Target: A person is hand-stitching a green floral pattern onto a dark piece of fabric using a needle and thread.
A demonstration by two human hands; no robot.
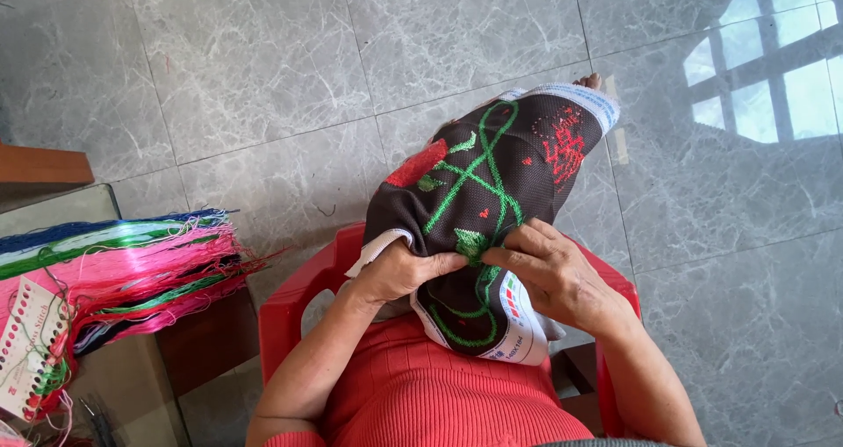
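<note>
Far left, on the glass-topped table (pixel 79 214): bundle of pink, green and blue embroidery threads (pixel 123 271) on a punched card. Centre, draped over the lap above the red plastic chair (pixel 290 311): dark cross-stitch cloth with green vines and red flowers (pixel 487 183), soft, light, floppy, probably best gathered in folds near the stitching. Left hand (pixel 399 271) clenched on a bunched fold; right hand (pixel 549 271) pinching the cloth at a green leaf, touching the left.

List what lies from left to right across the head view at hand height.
Bundle of coloured threads → red plastic chair → left hand → dark embroidered cloth → right hand → grey tiled floor.
</note>
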